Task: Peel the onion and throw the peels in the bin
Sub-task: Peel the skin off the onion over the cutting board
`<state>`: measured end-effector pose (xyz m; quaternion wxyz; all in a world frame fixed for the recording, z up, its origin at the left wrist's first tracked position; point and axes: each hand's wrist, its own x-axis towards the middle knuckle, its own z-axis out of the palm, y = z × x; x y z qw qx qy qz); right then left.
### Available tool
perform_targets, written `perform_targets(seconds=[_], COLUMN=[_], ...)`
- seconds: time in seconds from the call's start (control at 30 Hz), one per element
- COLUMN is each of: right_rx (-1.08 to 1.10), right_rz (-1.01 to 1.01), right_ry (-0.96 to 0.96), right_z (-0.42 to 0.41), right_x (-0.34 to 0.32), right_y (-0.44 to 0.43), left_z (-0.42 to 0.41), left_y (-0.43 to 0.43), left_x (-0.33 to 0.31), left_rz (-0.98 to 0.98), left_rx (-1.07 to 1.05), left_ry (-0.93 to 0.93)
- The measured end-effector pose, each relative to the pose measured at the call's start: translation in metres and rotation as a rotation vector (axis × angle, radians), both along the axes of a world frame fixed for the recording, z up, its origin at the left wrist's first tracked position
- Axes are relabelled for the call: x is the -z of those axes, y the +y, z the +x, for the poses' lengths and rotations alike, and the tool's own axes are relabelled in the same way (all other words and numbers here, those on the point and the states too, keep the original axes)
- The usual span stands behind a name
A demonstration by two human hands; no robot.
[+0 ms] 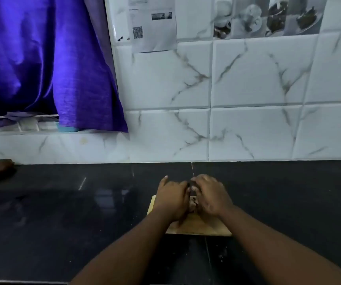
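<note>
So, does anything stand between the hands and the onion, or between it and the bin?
Nothing between: left hand and right hand both grip the onion over the wooden board. No bin is in view, so that path cannot be judged.

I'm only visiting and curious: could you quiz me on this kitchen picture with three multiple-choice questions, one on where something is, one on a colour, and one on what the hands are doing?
1. Where does the wooden board lie?
A. on the black counter
B. on the window sill
C. in a sink

2. What colour is the curtain?
A. green
B. purple
C. yellow

3. How are the left hand and right hand placed?
A. flat and far apart
B. together over the board, fingers curled round the onion
C. raised to the wall

Answers:
1 A: dark counter shows all round the board.
2 B: the cloth is plainly purple.
3 B: the hands meet, and the onion is mostly hidden between them.
</note>
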<state>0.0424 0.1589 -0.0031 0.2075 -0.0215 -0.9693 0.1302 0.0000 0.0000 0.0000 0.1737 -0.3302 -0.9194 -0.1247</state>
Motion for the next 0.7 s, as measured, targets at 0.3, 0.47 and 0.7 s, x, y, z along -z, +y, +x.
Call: perform_targets(seconds=[0.3, 0.47, 0.7], right_rx=[-0.023, -0.096, -0.297], right_rz=[-0.18, -0.605, -1.426], right_ry=[-0.145, -0.035, 0.132], right_z=[-0.003, -0.013, -0.024], right_x=[0.027, 0.029, 0.009], right_y=[0.013, 0.015, 0.015], left_z=[-0.003, -0.005, -0.023], left_y=[0.012, 0.013, 0.031], left_x=[0.034, 0.036, 0.028], left_rz=[0.04, 0.444, 1.068], left_rx=[-0.026, 0.026, 0.168], left_ry=[-0.118, -0.255, -0.428])
